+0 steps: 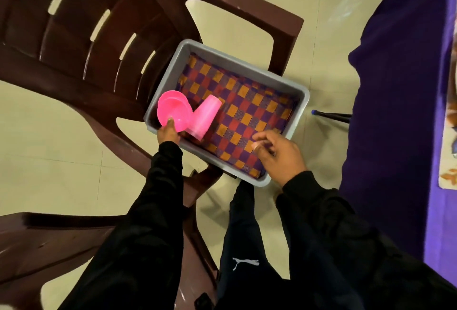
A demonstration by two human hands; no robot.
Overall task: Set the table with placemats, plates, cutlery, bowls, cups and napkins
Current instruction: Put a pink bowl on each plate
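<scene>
Brown chair point(103, 45), grey tub point(300, 109); left hand point(169, 134) gripping pink bowls point(173, 111), right hand point(279, 156) loosely curled, empty.

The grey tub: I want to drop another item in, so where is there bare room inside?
Free: the checked cloth from the pink cup to the tub's far right wall. Crowded: the left corner, with bowls, cup and left hand; the right hand covers the near edge.

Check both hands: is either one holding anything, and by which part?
The left hand grips the pink bowls at their near rim. The right hand hovers over the checkered cloth in the grey tub, holding nothing.
</scene>
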